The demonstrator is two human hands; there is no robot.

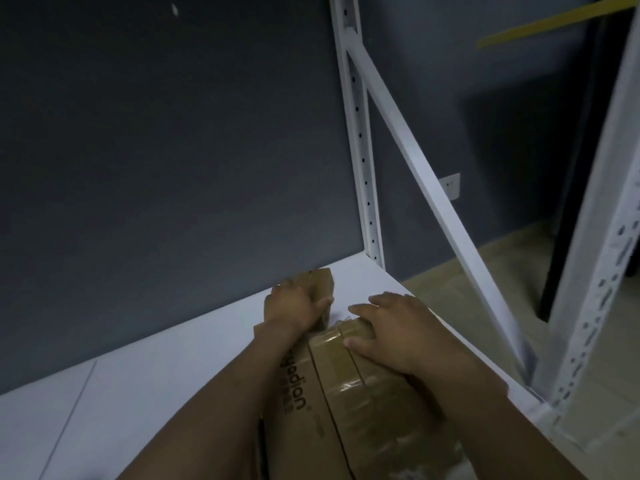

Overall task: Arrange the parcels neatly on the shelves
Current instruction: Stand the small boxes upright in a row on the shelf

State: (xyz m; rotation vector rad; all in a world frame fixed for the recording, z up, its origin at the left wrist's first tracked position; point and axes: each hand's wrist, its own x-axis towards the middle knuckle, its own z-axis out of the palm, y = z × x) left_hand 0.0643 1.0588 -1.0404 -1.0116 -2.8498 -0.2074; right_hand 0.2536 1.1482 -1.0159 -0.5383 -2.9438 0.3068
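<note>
A large taped cardboard parcel (332,393) with dark lettering lies on the white shelf board (166,368), near its right end. A small brown parcel (323,284) stands just beyond it, toward the back wall. My left hand (292,306) grips the small parcel from its left, thumb on the near right face. On the far right top of the large parcel lies my right hand (391,332), fingers spread and fairly straight, fingertips past its far edge.
A white perforated upright (363,161) and a diagonal brace (429,181) close the shelf's right end. A second upright (602,271) stands nearer at the right. A dark grey wall (173,150) backs the shelf. Beige floor (485,271) shows beyond the right edge.
</note>
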